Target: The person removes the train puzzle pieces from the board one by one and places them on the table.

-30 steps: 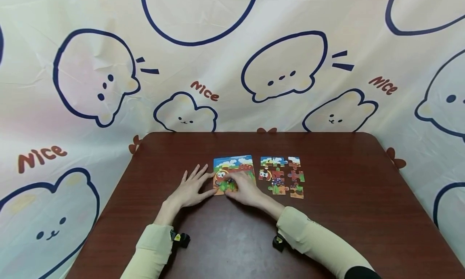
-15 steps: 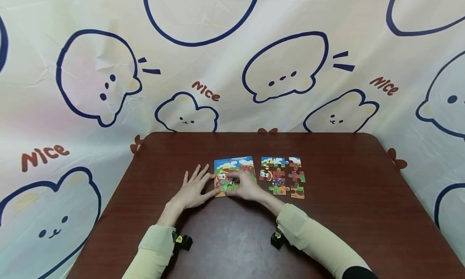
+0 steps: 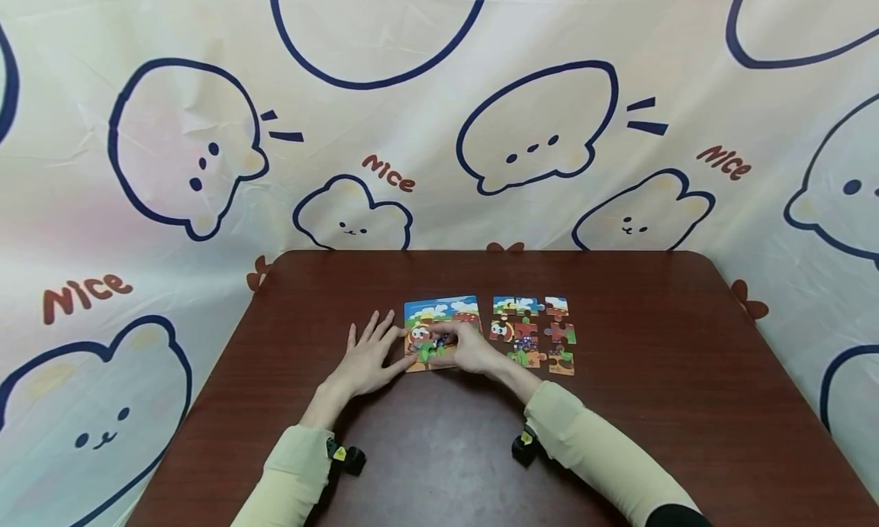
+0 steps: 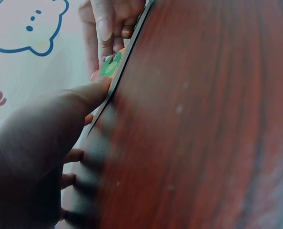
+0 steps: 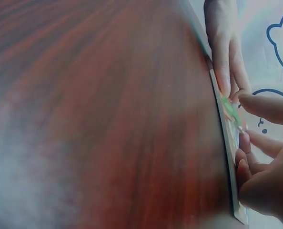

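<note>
In the head view a picture puzzle board (image 3: pixel 442 310) lies flat on the brown table, with blue sky, a red character and green leaves on it. My left hand (image 3: pixel 365 365) is spread beside it, thumb and index fingertips touching its left side. In the left wrist view that thumb (image 4: pixel 91 93) rests on the board's near edge. Over the right half of the board is my right hand (image 3: pixel 472 351), its bent fingers touching the surface; in the right wrist view the thumb (image 5: pixel 267 109) stands apart from them. No held piece shows, and the hand hides part of the picture.
Loose jigsaw pieces (image 3: pixel 526 333) lie right of the board, some joined in a block, with a column of pieces (image 3: pixel 561 333) farther right. A patterned cloth (image 3: pixel 433 138) hangs behind the brown table (image 3: pixel 439 451).
The right hand has shifted slightly to the right over the board, showing a little more of its green lower part. The left hand stays beside the board's left edge.
</note>
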`<state>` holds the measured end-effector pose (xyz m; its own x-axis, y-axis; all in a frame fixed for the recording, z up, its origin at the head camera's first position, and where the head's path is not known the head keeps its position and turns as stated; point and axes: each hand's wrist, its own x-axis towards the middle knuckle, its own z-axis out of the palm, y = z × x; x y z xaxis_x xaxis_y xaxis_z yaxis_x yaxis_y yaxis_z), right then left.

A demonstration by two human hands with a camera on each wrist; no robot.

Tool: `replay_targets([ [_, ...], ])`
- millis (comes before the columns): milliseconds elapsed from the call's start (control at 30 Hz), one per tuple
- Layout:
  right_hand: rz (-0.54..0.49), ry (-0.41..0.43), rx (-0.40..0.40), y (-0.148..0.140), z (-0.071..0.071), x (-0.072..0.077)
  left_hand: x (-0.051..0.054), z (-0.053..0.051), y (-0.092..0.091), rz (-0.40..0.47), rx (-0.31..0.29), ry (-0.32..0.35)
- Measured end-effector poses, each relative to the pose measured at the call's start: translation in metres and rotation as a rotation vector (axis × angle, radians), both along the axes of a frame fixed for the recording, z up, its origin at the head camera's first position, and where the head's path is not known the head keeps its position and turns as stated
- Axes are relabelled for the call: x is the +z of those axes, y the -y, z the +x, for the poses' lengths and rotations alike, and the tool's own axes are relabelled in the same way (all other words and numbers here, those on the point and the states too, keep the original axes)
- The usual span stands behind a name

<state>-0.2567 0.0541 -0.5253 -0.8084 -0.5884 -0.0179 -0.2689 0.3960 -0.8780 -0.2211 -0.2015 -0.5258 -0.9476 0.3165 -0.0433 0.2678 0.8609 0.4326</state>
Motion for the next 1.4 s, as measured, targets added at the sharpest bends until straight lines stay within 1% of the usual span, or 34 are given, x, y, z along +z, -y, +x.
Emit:
replay_targets([
  [133,0.006,-0.076,0.05,-0.001,0.001,-0.002,-0.001,0.0,0.0,-0.006,-0.003,0.006],
  [200,0.009,-0.098,0.064,0.0,0.001,-0.004,-0.001,0.0,0.0,-0.007,-0.003,0.012],
  [300,0.005,-0.096,0.065,0.0,0.001,-0.006,-0.001,0.0,0.001,-0.006,-0.002,0.012],
  [433,-0.014,-0.106,0.06,0.002,0.001,-0.008,-0.002,0.0,0.0,-0.008,-0.004,0.004],
  [500,-0.017,-0.108,0.054,0.002,0.001,-0.009,-0.002,0.001,0.0,-0.008,-0.002,0.011],
  [800,-0.007,-0.108,-0.008,0.007,0.004,-0.011,-0.002,0.002,0.0,-0.005,-0.002,0.02],
  [1067,-0.049,-0.066,-0.036,0.007,0.003,-0.008,-0.002,0.001,0.001,0.0,0.001,0.016],
  [1233,-0.113,-0.004,-0.035,-0.001,0.002,-0.004,-0.003,-0.001,0.001,-0.003,-0.003,0.006],
  [1400,-0.195,0.055,-0.044,-0.017,0.002,0.004,-0.002,-0.001,0.004,-0.006,-0.006,0.002],
])
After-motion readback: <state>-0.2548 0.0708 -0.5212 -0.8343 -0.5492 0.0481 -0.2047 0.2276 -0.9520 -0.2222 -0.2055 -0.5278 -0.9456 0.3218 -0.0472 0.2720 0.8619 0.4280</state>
